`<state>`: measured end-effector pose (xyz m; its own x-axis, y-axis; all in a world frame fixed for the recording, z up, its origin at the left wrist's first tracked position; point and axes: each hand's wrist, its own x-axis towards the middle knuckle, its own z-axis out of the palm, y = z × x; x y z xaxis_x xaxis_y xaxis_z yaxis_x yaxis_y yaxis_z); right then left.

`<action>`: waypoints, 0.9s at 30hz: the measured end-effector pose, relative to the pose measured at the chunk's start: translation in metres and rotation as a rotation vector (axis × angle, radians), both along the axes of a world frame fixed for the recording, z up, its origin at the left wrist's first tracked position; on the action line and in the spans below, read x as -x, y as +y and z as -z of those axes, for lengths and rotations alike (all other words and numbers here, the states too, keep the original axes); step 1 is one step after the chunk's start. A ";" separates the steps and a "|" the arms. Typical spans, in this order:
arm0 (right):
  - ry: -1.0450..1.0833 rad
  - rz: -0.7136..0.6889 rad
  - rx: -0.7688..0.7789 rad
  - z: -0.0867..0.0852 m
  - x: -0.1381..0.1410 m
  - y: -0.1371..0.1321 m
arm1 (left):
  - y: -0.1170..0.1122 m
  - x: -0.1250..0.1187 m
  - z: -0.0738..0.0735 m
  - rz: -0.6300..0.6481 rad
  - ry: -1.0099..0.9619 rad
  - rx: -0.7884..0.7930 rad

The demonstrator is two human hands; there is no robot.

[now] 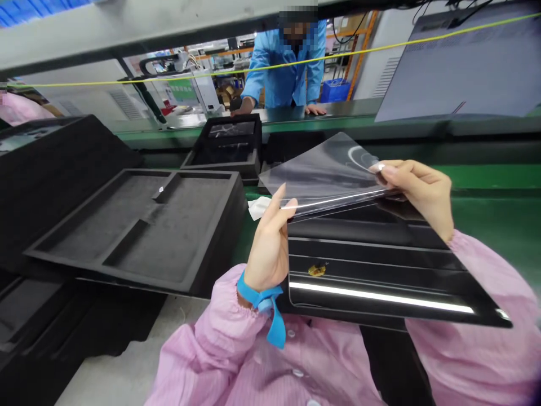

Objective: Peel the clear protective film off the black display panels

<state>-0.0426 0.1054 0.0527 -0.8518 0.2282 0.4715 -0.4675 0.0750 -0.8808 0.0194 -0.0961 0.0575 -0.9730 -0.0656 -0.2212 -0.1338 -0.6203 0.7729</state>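
Observation:
A black glossy panel (380,265) is tilted in front of my chest, with bright light streaks reflected in it and a small gold-coloured patch (316,271) near its left side. Clear plastic film (321,169) stands lifted off its far part, curling upward. My right hand (416,183) pinches the film near its right corner, fingertips closed. At the panel's left edge my left hand (270,242) grips, its thumb and fingertips also against the film. Just behind those fingers is a small white piece (258,208), perhaps paper or a tab. The panel's underside is hidden.
To the left lies a black foam tray (215,225) with recesses, beside more dark foam (54,186). A smaller black foam box (253,160) sits farther back. A yellow cord (236,72) crosses above the green bench (486,220). Opposite, a person in blue (279,73) leans on the ledge.

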 end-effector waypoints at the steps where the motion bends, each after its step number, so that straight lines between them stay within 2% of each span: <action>1: 0.010 -0.002 0.011 -0.001 -0.001 0.000 | 0.001 -0.001 -0.001 0.010 0.008 -0.014; 6: 0.033 0.002 0.027 -0.005 -0.004 0.002 | 0.002 -0.005 -0.004 0.052 0.035 -0.061; 13: 0.171 -0.049 0.000 -0.001 -0.005 0.007 | -0.001 -0.010 -0.003 0.106 0.148 -0.043; 27: 0.258 0.034 -0.010 -0.016 -0.025 -0.009 | -0.005 -0.018 -0.008 0.165 0.251 -0.036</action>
